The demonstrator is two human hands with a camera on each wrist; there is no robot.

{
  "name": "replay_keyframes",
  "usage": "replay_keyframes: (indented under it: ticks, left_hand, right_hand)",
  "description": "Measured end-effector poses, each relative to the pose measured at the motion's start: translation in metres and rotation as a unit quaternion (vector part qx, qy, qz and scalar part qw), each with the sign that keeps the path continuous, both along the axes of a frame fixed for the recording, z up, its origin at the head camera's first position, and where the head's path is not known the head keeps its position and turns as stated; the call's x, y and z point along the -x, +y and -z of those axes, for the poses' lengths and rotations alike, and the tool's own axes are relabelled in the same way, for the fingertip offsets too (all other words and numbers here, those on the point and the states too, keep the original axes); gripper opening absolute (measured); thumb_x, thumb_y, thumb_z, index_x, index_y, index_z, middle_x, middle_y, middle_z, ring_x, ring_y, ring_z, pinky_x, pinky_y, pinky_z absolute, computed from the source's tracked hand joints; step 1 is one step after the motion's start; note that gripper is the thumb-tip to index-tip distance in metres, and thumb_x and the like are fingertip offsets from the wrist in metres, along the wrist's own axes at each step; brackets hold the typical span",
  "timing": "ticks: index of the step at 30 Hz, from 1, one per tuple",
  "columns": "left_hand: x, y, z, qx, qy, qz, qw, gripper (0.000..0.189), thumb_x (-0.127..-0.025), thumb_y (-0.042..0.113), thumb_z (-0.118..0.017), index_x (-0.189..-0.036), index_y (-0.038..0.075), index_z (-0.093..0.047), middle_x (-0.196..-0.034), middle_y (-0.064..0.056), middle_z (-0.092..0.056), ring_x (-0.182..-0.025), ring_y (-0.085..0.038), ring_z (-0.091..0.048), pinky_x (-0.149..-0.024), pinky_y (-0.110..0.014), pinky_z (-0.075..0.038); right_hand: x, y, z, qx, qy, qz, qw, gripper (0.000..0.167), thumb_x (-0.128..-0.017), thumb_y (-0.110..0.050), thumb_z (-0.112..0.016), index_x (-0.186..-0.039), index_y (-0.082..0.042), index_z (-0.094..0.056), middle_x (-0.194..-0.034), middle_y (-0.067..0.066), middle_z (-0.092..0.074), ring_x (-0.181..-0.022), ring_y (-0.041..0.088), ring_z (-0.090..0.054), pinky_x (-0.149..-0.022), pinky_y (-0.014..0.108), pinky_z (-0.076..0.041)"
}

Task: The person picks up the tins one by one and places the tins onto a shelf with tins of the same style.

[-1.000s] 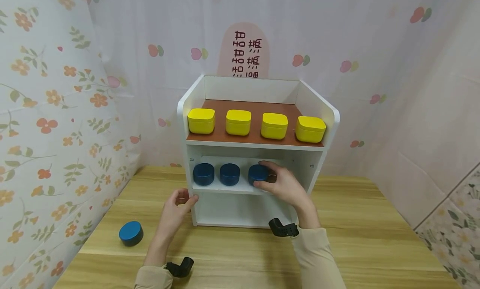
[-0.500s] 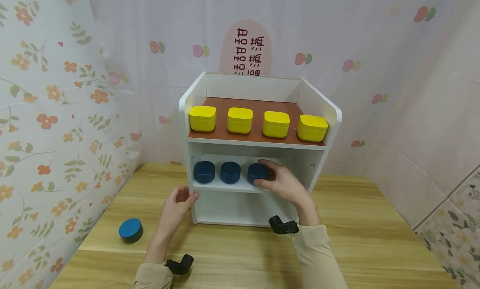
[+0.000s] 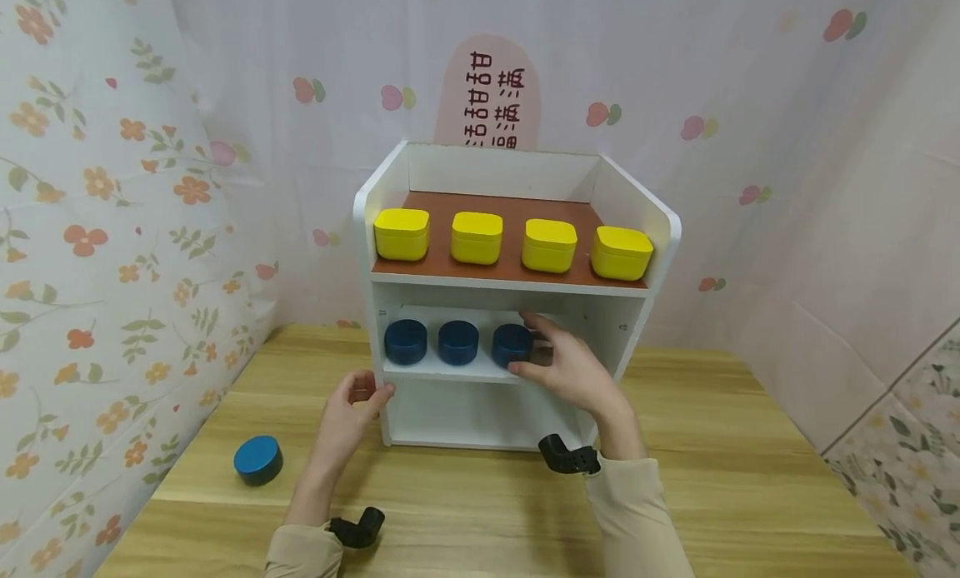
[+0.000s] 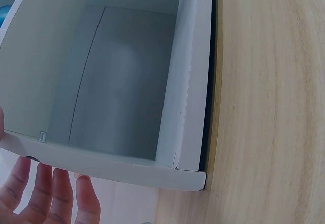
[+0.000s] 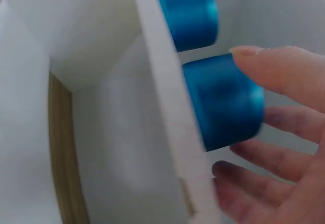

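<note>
My right hand (image 3: pixel 573 370) is around the right side of a round blue tin (image 3: pixel 511 349), thumb at the front and forefinger behind. In the right wrist view the thumb overlaps the near tin (image 5: pixel 223 102), while the other fingers lie spread along its far side. Two more blue tins (image 3: pixel 406 343) stand to its left on the middle shelf of a white shelf unit (image 3: pixel 480 378). My left hand (image 3: pixel 348 416) holds the unit's left side panel (image 4: pixel 111 170), thumb on the inner side and fingers outside.
Several yellow lidded boxes (image 3: pixel 476 238) line the brown top shelf (image 3: pixel 495 205). Another blue tin (image 3: pixel 258 460) lies at the left on the wooden table (image 3: pixel 480 511). Behind hangs a patterned curtain (image 3: pixel 315 186).
The right-hand tin shifts slightly left along the shelf. Afterwards my right hand loosens and eases a little to the right of it. My left hand keeps its place on the side panel.
</note>
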State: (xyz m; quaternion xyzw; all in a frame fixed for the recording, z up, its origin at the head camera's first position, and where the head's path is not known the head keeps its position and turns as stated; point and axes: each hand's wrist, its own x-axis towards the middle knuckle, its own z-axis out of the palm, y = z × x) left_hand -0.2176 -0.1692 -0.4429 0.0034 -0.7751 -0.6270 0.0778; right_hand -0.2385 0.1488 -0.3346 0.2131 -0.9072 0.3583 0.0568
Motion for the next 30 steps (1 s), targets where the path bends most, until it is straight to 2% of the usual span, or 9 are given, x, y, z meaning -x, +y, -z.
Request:
replay_keyframes:
  ticks: [6,10,16,20,27,30]
  left_hand:
    - [0.001,0.001,-0.002,0.003,0.007,-0.002,1.0,0.051,-0.09,0.04,-0.071,-0.123,0.006,-0.053,-0.12,-0.013,-0.054,-0.109,-0.024,-0.048,-0.083,-0.028,-0.047]
    - [0.002,0.0,-0.001,0.003,0.006,-0.004,1.0,0.048,-0.091,0.037,-0.071,-0.123,0.006,-0.054,-0.12,-0.013,-0.054,-0.11,-0.025,-0.048,-0.083,-0.027,-0.047]
    - [0.001,0.0,-0.001,-0.001,0.002,-0.002,1.0,0.048,-0.092,0.036,-0.07,-0.125,0.006,-0.053,-0.122,-0.013,-0.053,-0.112,-0.024,-0.046,-0.083,-0.026,-0.046]
    - [0.001,0.0,0.0,0.001,0.003,-0.001,1.0,0.048,-0.092,0.036,-0.07,-0.125,0.006,-0.053,-0.122,-0.013,-0.053,-0.112,-0.024,-0.046,-0.083,-0.027,-0.046]
    - [0.001,-0.001,0.001,-0.001,0.002,-0.001,1.0,0.048,-0.091,0.037,-0.07,-0.124,0.006,-0.054,-0.12,-0.013,-0.053,-0.11,-0.024,-0.047,-0.082,-0.026,-0.047]
    - [0.0,0.0,-0.001,-0.002,-0.002,0.0,1.0,0.047,-0.092,0.035,-0.07,-0.124,0.006,-0.053,-0.12,-0.013,-0.053,-0.11,-0.024,-0.047,-0.082,-0.027,-0.047]
  right_hand:
    - [-0.017,0.007,-0.013,0.002,0.04,0.011,0.9991,0.069,-0.087,-0.025,-0.076,-0.145,-0.006,-0.044,-0.143,0.015,-0.048,-0.124,0.038,-0.05,-0.098,0.053,-0.043]
    - [-0.026,0.013,-0.016,0.012,0.069,0.008,0.9975,0.062,-0.087,-0.022,-0.076,-0.141,-0.005,-0.049,-0.14,0.014,-0.052,-0.123,0.033,-0.051,-0.096,0.051,-0.045]
    - [-0.037,0.024,-0.011,0.061,0.094,0.007,0.9937,0.047,-0.088,-0.015,-0.075,-0.13,-0.004,-0.058,-0.128,0.011,-0.06,-0.115,0.03,-0.056,-0.095,0.049,-0.046]
    - [-0.044,0.033,-0.004,0.093,0.106,0.032,0.9895,0.038,-0.089,-0.011,-0.074,-0.123,-0.004,-0.061,-0.12,0.011,-0.063,-0.108,0.027,-0.059,-0.091,0.049,-0.048]
    - [-0.053,0.052,0.011,0.154,0.126,0.088,0.9761,0.022,-0.094,-0.011,-0.067,-0.113,-0.002,-0.063,-0.106,0.007,-0.066,-0.094,0.011,-0.061,-0.084,0.022,-0.048]
    - [-0.055,0.06,0.019,0.178,0.138,0.107,0.9684,0.017,-0.093,-0.007,-0.066,-0.109,0.001,-0.064,-0.104,0.009,-0.066,-0.092,0.009,-0.061,-0.083,0.018,-0.046]
